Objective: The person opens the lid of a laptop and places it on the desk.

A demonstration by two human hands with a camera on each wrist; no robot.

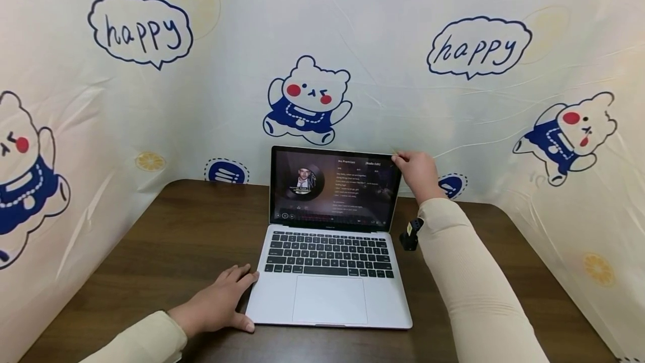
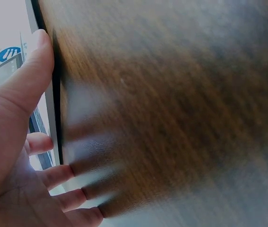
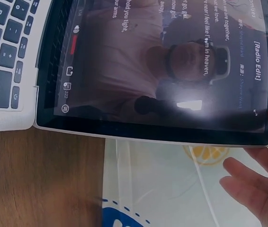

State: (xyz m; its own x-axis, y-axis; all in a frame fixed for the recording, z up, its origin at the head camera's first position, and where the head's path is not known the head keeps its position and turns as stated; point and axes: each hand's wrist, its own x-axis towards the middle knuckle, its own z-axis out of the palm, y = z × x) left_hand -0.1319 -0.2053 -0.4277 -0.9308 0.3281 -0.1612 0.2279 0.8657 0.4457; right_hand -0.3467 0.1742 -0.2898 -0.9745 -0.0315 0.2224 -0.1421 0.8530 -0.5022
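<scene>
An open silver laptop [image 1: 272,301] lies on the wooden table, its lit screen [image 1: 347,206] showing a music player with lyrics. At the screen's top right corner, my right hand [image 1: 419,173] pinches the edge between thumb and fingers. The right wrist view shows the thumb over the front of the screen [image 3: 138,113] and the other fingers spread beyond the edge. My left hand [image 1: 214,302] lies against the laptop's left side, thumb by the front corner. In the left wrist view its fingertips [image 2: 92,215] touch the tabletop, fingers spread.
The dark wooden table [image 1: 151,240] extends to both sides of the laptop. Behind it hangs a pale curtain [image 1: 383,15] printed with bears and speech bubbles. A small black device [image 1: 411,234] sits at my right wrist.
</scene>
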